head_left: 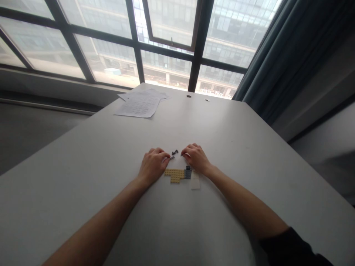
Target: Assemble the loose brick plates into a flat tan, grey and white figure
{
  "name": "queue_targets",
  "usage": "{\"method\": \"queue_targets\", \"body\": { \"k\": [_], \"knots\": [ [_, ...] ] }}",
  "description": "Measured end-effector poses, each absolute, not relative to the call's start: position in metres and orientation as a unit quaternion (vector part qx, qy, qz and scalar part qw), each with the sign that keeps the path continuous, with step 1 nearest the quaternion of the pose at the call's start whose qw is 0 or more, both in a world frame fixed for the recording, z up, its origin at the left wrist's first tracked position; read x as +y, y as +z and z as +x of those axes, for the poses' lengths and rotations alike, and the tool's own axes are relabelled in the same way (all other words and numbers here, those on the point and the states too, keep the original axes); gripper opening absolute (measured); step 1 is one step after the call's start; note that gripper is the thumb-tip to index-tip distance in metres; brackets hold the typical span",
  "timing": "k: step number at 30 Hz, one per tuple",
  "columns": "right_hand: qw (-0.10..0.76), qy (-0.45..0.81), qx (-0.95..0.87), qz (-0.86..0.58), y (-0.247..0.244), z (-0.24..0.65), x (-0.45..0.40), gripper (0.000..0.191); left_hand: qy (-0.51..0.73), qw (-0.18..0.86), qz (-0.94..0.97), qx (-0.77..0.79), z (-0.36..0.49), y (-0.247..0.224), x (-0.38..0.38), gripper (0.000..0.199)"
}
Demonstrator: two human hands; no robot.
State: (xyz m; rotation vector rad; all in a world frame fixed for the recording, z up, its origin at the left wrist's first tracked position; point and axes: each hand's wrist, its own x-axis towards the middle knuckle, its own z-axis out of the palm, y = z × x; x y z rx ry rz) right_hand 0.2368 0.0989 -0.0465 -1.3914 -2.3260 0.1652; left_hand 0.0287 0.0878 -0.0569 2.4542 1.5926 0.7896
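My left hand (154,163) rests on the table with thumb and forefinger closed on a small grey building-brick piece (172,157). Across from it, my right hand (195,158) has its thumb and forefinger pinched together. Whatever is between those fingertips is too small to name. Several small dark bricks (174,152) lie between the two hands. Nearer to me is a flat assembly of tan bricks (174,173) joined to a blue-grey section (188,174). A dark brick (188,167) sits at that section's upper edge.
A small pale paper slip (195,181) lies beside the assembly, below my right wrist. Printed sheets (140,103) are spread at the far left of the white table (97,159). Two round holes show near the far edge, by the window. A dark curtain (266,55) hangs at right.
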Motion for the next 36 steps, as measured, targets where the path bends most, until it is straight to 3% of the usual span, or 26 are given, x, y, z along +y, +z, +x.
{"method": "queue_targets", "body": {
  "k": [16, 22, 36],
  "knots": [
    [0.288, 0.181, -0.781, -0.523, -0.053, 0.276, 0.072, 0.018, 0.219, 0.09, 0.876, 0.42, 0.056, -0.05, 0.106, 0.021],
    [0.313, 0.178, -0.762, -0.538, -0.057, 0.282, 0.072, 0.015, 0.222, 0.051, 0.87, 0.438, 0.059, -0.044, 0.096, 0.016],
    [0.302, 0.157, -0.787, -0.514, -0.058, 0.271, 0.069, 0.015, 0.216, 0.087, 0.888, 0.397, 0.069, -0.045, 0.092, 0.02]
  ]
}}
